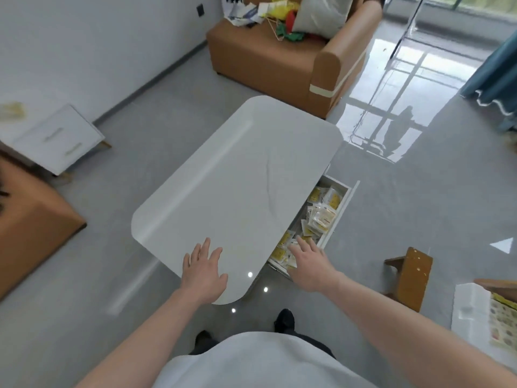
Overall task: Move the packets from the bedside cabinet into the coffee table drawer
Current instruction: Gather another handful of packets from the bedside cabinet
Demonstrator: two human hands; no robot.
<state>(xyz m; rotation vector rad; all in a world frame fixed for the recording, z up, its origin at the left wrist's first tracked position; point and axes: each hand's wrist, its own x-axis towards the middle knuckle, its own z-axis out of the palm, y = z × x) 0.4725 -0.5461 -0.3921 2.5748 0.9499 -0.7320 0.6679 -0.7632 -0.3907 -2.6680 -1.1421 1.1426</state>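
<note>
**Packets in the drawer, more on the cabinet**

I judge this as the drop-off step: my right hand [309,264] reaches over the near end of the open coffee table drawer [340,204], fingers spread and relaxed, grasping nothing I can see. Its fingertips sit just above or on the nearest packets [321,217]; I cannot tell which. My left hand [202,271] rests flat and released on the near end of the white coffee table top [232,175], fingers straight.

The drawer juts out at 3 o'clock from the table top, and a heap of yellow-and-clear packets fills it from about 12 to 1 o'clock of my right hand. The bedside cabinet [56,138] stands far off at 10 o'clock of my left hand, against the wall, with what looks like a blurred yellowish bundle [12,110] on top, possibly more packets.

The next move, as I read it, calls for drawing both hands back, turning toward 10 o'clock and walking to the cabinet for another load; the drawer should stay open meanwhile.
</note>
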